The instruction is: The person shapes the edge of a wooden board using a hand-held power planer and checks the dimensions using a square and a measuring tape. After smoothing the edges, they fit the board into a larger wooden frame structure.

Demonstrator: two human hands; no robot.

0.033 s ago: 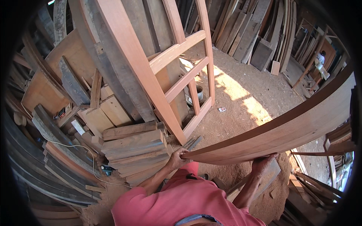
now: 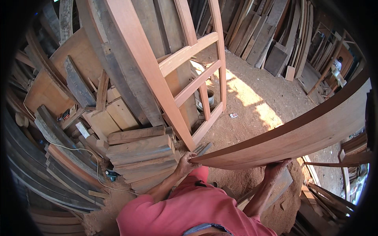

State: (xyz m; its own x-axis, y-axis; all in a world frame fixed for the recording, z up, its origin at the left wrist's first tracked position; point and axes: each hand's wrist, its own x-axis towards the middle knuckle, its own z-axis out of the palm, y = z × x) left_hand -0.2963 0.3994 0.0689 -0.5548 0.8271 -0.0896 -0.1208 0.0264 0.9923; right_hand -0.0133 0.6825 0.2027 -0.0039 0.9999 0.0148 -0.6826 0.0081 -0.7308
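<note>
A long, wide reddish-brown plank (image 2: pixel 283 146) stretches from in front of me to the far right, tilted with its dark narrow edge upward. Its left end is gripped by my left hand (image 2: pixel 184 164), fingers curled at the corner. Under the lower edge, my right hand (image 2: pixel 274 173) holds the plank from below; its fingertips are partly hidden by the wood. Just beyond my left hand stands a reddish wooden frame (image 2: pixel 189 52) with crosspieces, its bottom corner close to the plank's end.
A stack of thick wood pieces (image 2: pixel 141 152) lies left of my left hand. Beside it, a teal power tool (image 2: pixel 112 174) and a pale cord (image 2: pixel 97 163) rest near curved timbers. Boards (image 2: pixel 252 37) lean at the back. A person (image 2: pixel 337 65) is far right.
The surroundings have shifted slightly rightward in the view. Both hands keep the same hold on the plank, which has barely moved.
</note>
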